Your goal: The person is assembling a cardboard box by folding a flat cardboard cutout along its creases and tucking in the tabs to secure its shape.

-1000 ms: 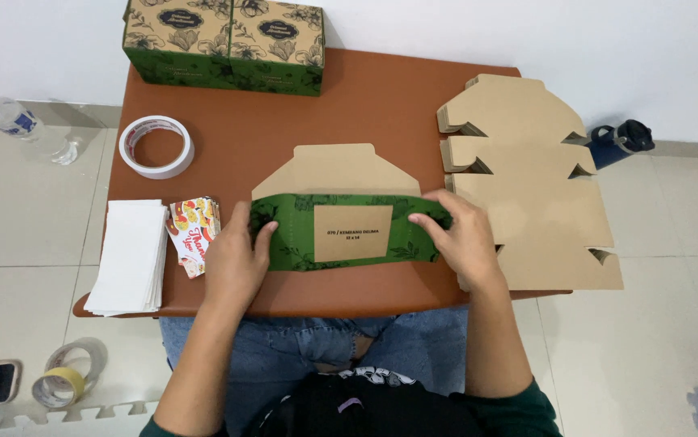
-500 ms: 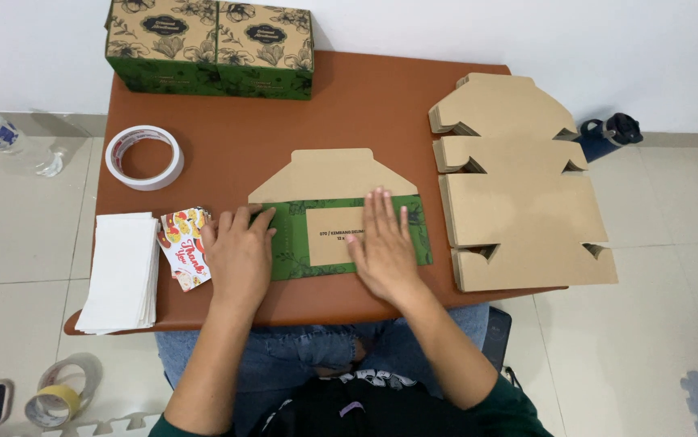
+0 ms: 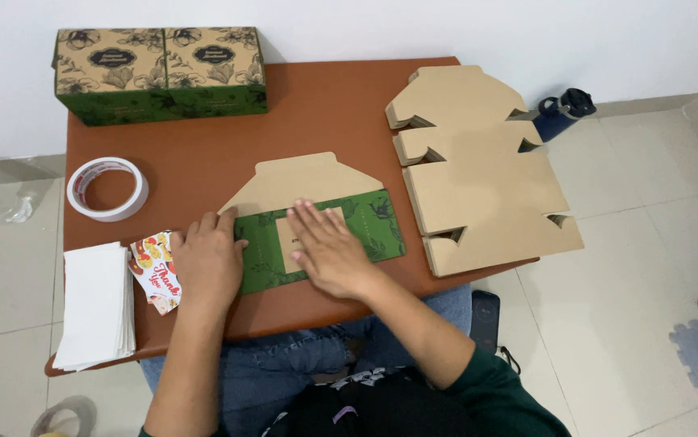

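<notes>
While both palms lie flat, fingers spread and gripping nothing, the folded green box blank point(image 3: 365, 231) sits at the near middle of the brown bench point(image 3: 325, 105), its plain kraft flap point(image 3: 300, 178) pointing away from the person. The left hand point(image 3: 207, 259) presses the blank's left end, just beside the small printed cards point(image 3: 153, 271) and the stack of white paper point(image 3: 94, 303); the right hand point(image 3: 329, 251) covers the centre, over the tan label patch. To flatten the crease well, I judge the pressure should run along the fold line from the middle outward, with the left hand pinning the end so the blank does not skate. The pile of flat kraft blanks point(image 3: 482, 174), the tape roll point(image 3: 108, 188) and two finished boxes point(image 3: 159, 73) stand apart from the work.
</notes>
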